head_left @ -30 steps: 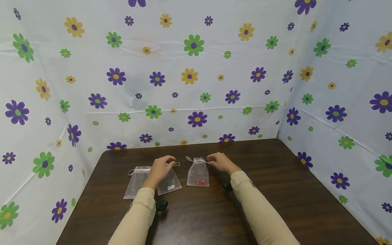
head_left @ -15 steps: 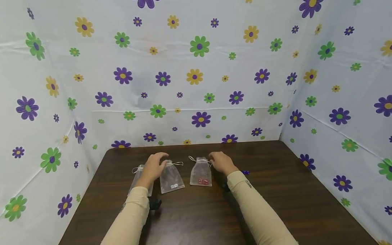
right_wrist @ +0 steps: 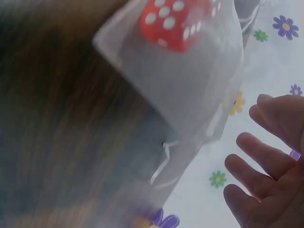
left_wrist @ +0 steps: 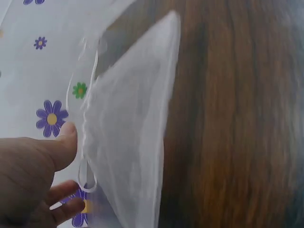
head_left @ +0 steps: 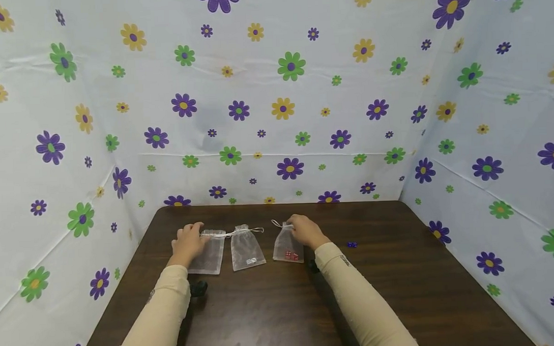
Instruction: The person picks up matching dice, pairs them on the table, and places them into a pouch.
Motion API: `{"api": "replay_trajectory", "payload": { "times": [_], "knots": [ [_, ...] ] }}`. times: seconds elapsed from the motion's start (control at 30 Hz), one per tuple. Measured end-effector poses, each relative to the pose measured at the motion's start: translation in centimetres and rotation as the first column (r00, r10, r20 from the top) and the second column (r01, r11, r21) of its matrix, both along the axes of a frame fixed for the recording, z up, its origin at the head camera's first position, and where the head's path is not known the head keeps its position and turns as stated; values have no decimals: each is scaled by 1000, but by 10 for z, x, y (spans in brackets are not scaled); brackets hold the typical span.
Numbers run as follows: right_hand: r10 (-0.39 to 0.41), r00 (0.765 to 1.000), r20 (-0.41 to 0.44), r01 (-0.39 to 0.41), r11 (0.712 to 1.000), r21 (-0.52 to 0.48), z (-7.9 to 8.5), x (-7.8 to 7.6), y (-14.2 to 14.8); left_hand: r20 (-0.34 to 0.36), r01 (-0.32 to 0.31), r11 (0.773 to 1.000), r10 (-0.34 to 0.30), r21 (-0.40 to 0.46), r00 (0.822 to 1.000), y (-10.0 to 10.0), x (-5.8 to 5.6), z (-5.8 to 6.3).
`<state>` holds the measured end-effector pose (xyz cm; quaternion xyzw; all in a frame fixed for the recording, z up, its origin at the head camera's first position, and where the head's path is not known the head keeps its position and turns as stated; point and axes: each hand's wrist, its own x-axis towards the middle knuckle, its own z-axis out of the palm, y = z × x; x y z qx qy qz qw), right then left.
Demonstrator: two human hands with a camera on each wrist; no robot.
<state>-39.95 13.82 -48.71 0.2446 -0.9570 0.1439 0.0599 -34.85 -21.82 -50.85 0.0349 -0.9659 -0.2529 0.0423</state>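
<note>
My left hand is beside the top left corner of a sheer white drawstring pouch, in which no dice show. In the left wrist view its thumb and fingers stand apart near the pouch's drawstring. A second pouch, with white dice inside, lies in the middle. My right hand is at the neck of a third pouch, which has red dice in it. The right wrist view has those fingers spread, apart from the pouch.
Blue dice lie on the dark wooden table, right of my right hand. A flower-printed white cloth hangs behind the table and along both sides. Dark objects show under my wrists.
My left hand has moved left, from the middle pouch to the leftmost one. My right hand has shifted slightly left over its pouch's neck. The head view has turned a little left.
</note>
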Motion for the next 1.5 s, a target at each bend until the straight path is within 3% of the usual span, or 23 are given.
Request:
{"api": "replay_trajectory", "payload": {
  "times": [0.2, 0.63, 0.9, 1.17, 1.37, 1.5],
  "knots": [
    [33, 999, 23, -33, 999, -3, -2, 4, -6, 112, 61, 998, -63, 14, 992, -7, 0, 1],
    [88, 996, 29, -89, 996, 32, -5, 7, -21, 132, 105, 994, -102, -15, 986, -16, -7, 2],
    [118, 992, 36, -119, 993, 18, -7, 8, -23, 72, 111, 993, -109, -25, 991, -20, -10, -3],
    [130, 990, 53, -131, 991, 27, -10, 6, -29, 0, 90, 996, -90, 24, 996, -25, -11, -6],
    [149, 987, 67, -151, 988, 26, -7, 9, -36, -68, 102, 995, -102, 4, 992, -33, -8, 6],
    [179, 983, 44, -180, 983, 28, -6, 11, -41, -181, 95, 995, -92, 8, 979, -37, -7, 18]
  ]
}}
